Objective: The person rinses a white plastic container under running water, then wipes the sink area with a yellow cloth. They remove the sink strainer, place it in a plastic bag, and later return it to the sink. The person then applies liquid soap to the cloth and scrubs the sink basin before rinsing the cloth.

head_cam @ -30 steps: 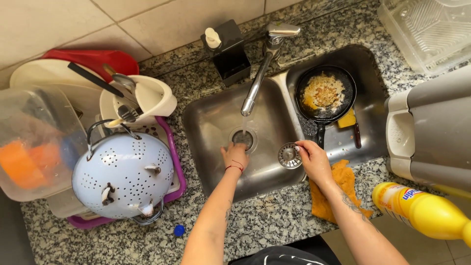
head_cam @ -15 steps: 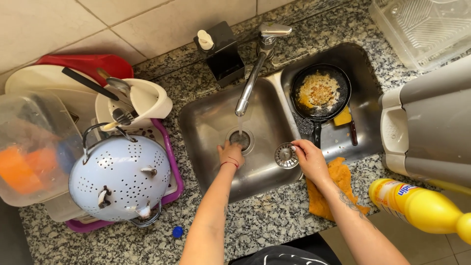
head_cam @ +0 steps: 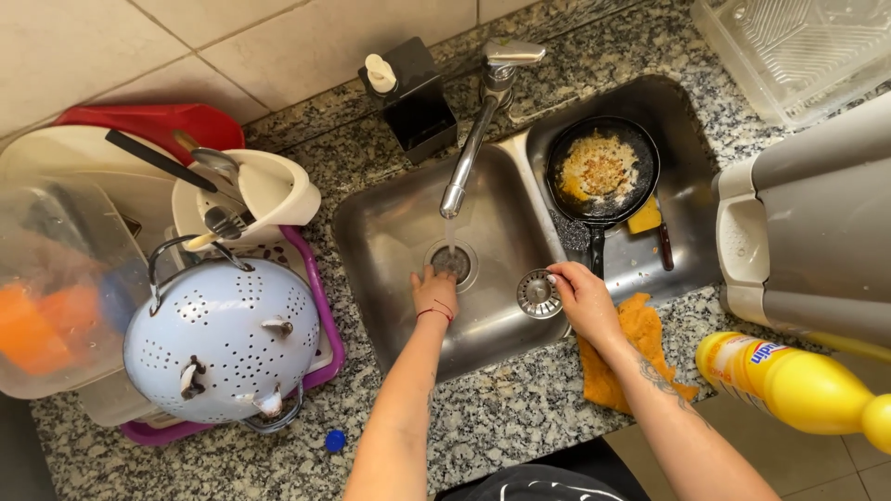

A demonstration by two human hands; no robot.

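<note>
My left hand (head_cam: pixel 433 293) reaches into the left steel sink basin (head_cam: pixel 390 241), fingers spread flat at the edge of the drain (head_cam: pixel 453 263). A thin stream of water falls on the drain from the faucet spout (head_cam: pixel 469 153). My right hand (head_cam: pixel 583 299) rests on the divider between the basins, its fingertips pinching the rim of a round metal sink strainer (head_cam: pixel 536 293). In the right basin lies a black frying pan (head_cam: pixel 601 167) with yellowish food remains, next to a yellow sponge (head_cam: pixel 645 216).
An orange cloth (head_cam: pixel 640 345) lies on the granite counter under my right wrist, with a yellow bottle (head_cam: pixel 789 385) to its right. A pale blue colander (head_cam: pixel 223 339), a white jug of utensils (head_cam: pixel 255 190) and plastic containers (head_cam: pixel 46 278) crowd the left. A black soap dispenser (head_cam: pixel 413 93) stands behind the sink.
Both hands stay almost where they were, the left at the drain and the right on the strainer. The view has shifted slightly.
</note>
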